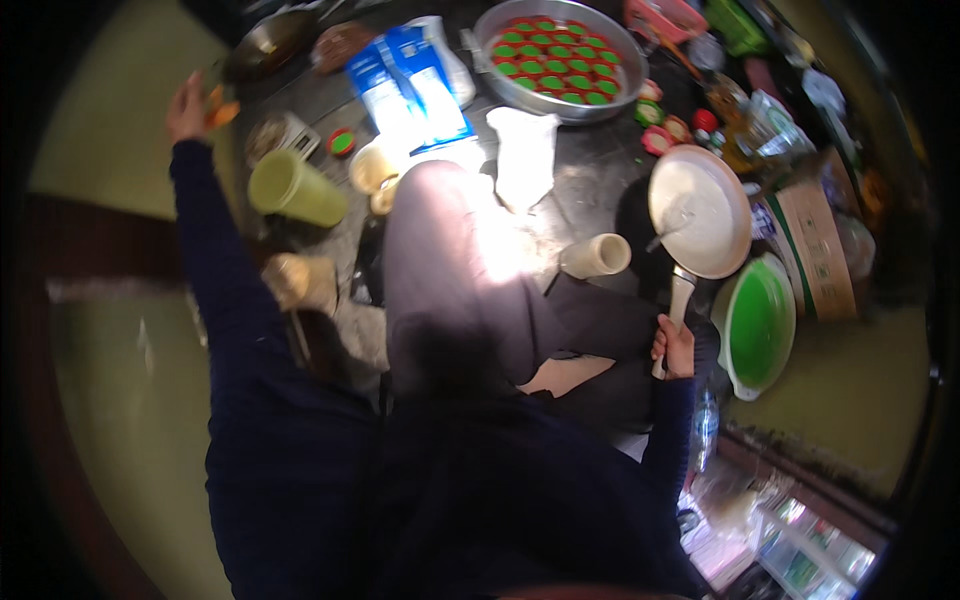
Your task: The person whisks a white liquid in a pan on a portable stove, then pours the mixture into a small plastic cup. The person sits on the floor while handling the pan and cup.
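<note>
Surface: a dark grey work surface (580,215), brightly sunlit around the middle; the person sits at it with legs folded.
Room: yellowish-green wall (125,110) at the left, a dark brown beam (110,240) across it, and a crowded shelf (815,550) at the lower right.
Right hand: one right hand (673,348), its fingers wrapped around the handle (682,292) of the pan.
Pan: one pale pan (744,225), right of the person's knees and just beside the green basin; a slim utensil (668,230) lies in it.
Left hand: one left hand (186,108), arm stretched far out, fingers partly spread; whether it grips the orange piece (222,110) beside it, I cannot tell.
Round metal tray: one round metal tray (634,64), at the far side, with over twenty red cups (555,67) filled green.
Loose red cup: one loose red cup (341,142), also green inside, apart from the tray.
Tumblers: two; a yellow-green tumbler (297,188) at the left, a cream tumbler (597,256) near the knees.
Packet: one blue-and-white packet (410,85) lying flat, near a white sheet-like piece (525,155).
Basin: one green basin (760,325) with a white rim.
Carton: one brown carton (818,245), next to the basin.
Wok: one dark wok (268,45) at the upper left.
</note>
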